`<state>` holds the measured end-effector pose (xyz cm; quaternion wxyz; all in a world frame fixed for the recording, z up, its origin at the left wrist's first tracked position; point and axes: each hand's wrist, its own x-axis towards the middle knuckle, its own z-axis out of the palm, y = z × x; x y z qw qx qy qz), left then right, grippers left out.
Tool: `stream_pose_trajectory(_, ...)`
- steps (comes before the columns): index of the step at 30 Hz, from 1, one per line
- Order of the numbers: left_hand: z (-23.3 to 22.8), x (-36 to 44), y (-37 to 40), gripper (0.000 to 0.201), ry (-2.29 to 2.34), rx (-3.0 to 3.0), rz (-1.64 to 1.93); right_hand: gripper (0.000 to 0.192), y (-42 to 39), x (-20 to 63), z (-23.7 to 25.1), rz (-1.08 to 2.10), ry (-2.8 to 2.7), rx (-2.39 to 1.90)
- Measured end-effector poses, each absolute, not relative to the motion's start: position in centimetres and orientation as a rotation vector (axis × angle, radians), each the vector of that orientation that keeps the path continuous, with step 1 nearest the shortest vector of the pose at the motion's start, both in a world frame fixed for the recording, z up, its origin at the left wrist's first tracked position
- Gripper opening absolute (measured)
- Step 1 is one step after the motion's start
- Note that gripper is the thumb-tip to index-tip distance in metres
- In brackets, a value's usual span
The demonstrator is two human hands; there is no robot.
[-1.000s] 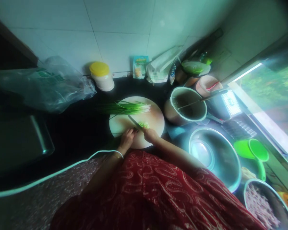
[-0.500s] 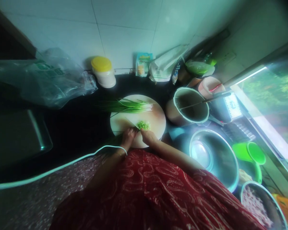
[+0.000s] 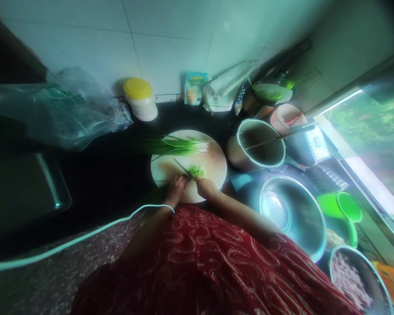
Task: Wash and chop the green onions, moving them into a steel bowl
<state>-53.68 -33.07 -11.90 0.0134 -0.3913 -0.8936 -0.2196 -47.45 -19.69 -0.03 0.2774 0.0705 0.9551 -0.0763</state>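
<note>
Chopped greens (image 3: 197, 171) on cutting board (image 3: 213, 153), just beyond both hands, beside knife (image 3: 183, 168).

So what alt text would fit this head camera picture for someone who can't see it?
Seen from above, a right hand holds a knife over chopped greens on a round board, the left hand beside it. Whole scallions lie behind, with pots and bowls at right.

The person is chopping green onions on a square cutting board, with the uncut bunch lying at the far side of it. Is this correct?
Not quite: the head view shows a round cutting board, not square. The uncut bunch of green onions does lie at its far side, beyond the chopped pieces.
</note>
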Motion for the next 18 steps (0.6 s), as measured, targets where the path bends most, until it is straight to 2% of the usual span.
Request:
stream_pose_trajectory(5, -11.8, -53.7, -32.9, 0.023, -2.776, -1.194, -0.723, 0.044, -19.6, -47.0, 0.1, -0.189, 2.545, 0.173)
stream_pose_trajectory(10, -11.5, -53.6, -33.5, 0.031, -2.790, -1.224, -0.670, 0.045, -20.4, -47.5, -1.3, -0.210, 2.579, 0.188)
stream_pose_trajectory(18, -10.5, -53.6, -35.2, 0.030, -2.641, -1.371, -0.618, 0.040, -18.7, -47.8, -1.2, -0.272, 2.623, 0.126)
